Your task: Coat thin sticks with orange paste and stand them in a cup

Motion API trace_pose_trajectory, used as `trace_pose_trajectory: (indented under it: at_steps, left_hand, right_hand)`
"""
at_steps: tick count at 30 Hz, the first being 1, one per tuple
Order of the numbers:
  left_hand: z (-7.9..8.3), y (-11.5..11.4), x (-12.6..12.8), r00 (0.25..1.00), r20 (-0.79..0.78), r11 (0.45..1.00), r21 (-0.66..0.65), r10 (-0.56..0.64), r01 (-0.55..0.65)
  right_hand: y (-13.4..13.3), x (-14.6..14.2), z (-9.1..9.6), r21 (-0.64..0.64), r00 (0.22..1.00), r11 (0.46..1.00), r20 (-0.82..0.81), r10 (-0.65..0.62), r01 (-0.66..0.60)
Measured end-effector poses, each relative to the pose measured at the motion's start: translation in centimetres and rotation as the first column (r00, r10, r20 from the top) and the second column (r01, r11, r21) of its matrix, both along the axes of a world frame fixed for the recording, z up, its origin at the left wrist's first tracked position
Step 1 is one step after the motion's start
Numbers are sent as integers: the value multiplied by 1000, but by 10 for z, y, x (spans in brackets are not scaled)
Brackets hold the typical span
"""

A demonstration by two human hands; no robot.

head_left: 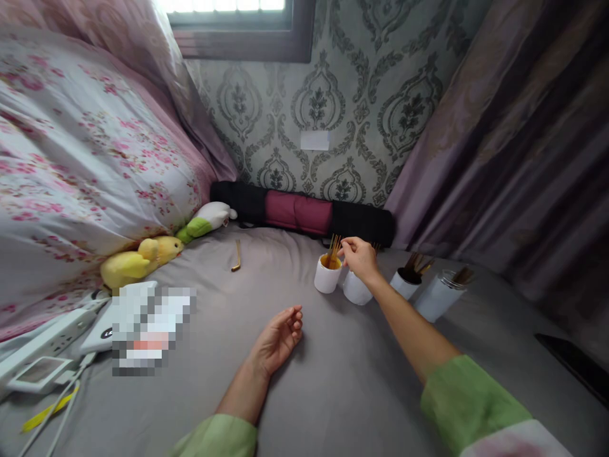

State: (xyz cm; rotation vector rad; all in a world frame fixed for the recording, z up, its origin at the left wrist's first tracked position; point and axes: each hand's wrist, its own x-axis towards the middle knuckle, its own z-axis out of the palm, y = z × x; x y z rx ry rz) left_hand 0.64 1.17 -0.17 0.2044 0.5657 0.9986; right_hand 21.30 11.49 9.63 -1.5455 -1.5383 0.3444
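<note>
My right hand (pixel 360 257) reaches forward over a row of white cups on the grey bed sheet, its fingers pinched on thin brown sticks (pixel 333 249) that stand in the leftmost cup (pixel 327 275), which has a yellow inside. A second white cup (pixel 356 289) sits right under this hand. Further right are a cup holding dark sticks (pixel 407 279) and a clear-rimmed jar with sticks (pixel 440 295). My left hand (pixel 278 339) rests palm up on the sheet, fingers loosely curled, holding nothing. A single curved brown stick (pixel 236 257) lies alone to the left.
A floral duvet (pixel 85 158) is piled at the left with a yellow plush toy (pixel 140 257) and a white-green one (pixel 207 221). A black and maroon roll (pixel 304 212) lies along the wall. A power strip and cables (pixel 47 346) lie at the lower left; a dark flat object (pixel 575 365) at the right.
</note>
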Motion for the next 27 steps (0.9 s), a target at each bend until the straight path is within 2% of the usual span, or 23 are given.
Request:
trace_pose_trajectory:
  at_steps: [10, 16, 21, 27]
  left_hand:
    - [-5, 1, -1, 1000, -5, 1000, 27, 3, -3]
    - [-3, 0, -1, 1000, -13, 1000, 11, 8, -8]
    - [0, -2, 0, 1000, -19, 1000, 11, 18, -18]
    - [2, -3, 1, 999, -30, 999, 14, 30, -29]
  right_hand:
    - [-28, -4, -9, -3, 984, 999, -174, 33, -34]
    - [-44, -16, -21, -34, 946, 996, -317, 64, -79]
    - [-59, -30, -39, -107, 896, 987, -440, 64, -122]
    - [-72, -50, -70, -183, 846, 979, -533, -18, -94]
